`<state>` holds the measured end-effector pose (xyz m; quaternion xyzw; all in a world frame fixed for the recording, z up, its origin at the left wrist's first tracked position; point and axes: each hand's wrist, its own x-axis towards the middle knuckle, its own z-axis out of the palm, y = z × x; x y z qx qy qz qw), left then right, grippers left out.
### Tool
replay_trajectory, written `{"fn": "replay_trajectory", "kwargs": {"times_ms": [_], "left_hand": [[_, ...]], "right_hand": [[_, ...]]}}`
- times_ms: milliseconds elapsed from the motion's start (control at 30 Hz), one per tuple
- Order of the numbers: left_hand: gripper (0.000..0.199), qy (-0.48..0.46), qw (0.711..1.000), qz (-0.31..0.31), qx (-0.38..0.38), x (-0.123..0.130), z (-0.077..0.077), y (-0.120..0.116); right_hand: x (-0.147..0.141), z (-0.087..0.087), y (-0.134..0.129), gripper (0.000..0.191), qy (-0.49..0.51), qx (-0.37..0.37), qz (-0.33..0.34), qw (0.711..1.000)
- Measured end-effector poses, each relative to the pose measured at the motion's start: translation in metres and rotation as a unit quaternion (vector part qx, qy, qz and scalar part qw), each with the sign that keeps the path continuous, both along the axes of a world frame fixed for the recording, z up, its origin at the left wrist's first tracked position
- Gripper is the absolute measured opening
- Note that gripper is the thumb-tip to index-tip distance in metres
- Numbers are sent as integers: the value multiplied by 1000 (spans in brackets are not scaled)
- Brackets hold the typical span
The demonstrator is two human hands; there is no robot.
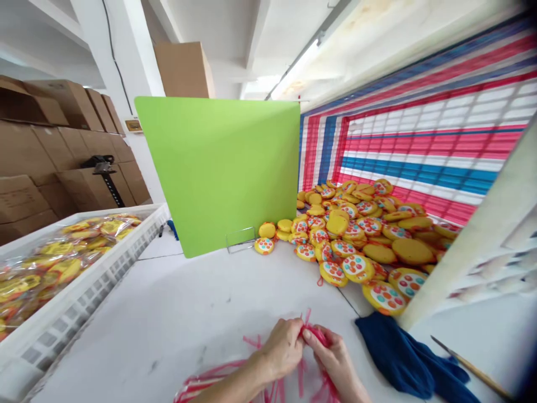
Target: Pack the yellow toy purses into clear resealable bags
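Note:
Both hands are over the white table near its front edge, close together. My left hand [286, 344] is closed, its fingers pinching a pink ribbon strand. Beside it, my right hand [333, 358] is wrapped round a bunch of pink ribbon [316, 334], thumb on top. Loose pink strands hang below the hands, and a short piece sticks up between them. More pink and white striped material [201, 386] lies under my left forearm, partly hidden by it.
Many yellow round toys [356, 267] are piled at the right. A green board [235, 173] stands behind the table [188, 308]. At the left is a white crate [90, 291] of bagged yellow items. A dark blue cloth [394, 355] and a thin pointed stick [470, 366] lie front right.

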<state>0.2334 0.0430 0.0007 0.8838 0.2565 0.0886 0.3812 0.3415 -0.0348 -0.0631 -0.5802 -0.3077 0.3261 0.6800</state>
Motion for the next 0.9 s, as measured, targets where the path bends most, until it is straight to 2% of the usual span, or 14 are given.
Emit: {"fn": "replay_trajectory", "kwargs": {"times_ms": [100, 200, 367, 467, 567, 700, 767, 867, 900], "left_hand": [[23, -49, 997, 31, -48, 4, 6, 4], [19, -80, 987, 66, -125, 8, 6, 11], [22, -90, 944, 112, -297, 14, 3, 15], [24, -98, 919, 134, -357, 12, 3, 12], [26, -85, 910, 136, -383, 8, 0, 8], [44, -42, 915, 157, -368, 8, -9, 6], [37, -6, 922, 145, -359, 10, -13, 5], [13, 39, 935, 99, -339, 11, -14, 3], [15, 42, 941, 87, -324, 10, -13, 3]], "right_hand": [[-3, 10, 14, 49, 25, 28, -24, 999], [-6, 21, 27, 46, 65, 50, -35, 996], [-15, 27, 46, 42, 177, 80, -32, 980], [-18, 26, 53, 42, 223, 101, -46, 968], [-16, 26, 55, 42, 242, 104, -56, 963], [-8, 28, 51, 41, 246, 94, -64, 963], [-5, 28, 49, 40, 240, 89, -67, 964], [-2, 26, 48, 37, 218, 71, -70, 971], [-1, 25, 47, 36, 207, 64, -74, 974]]}}
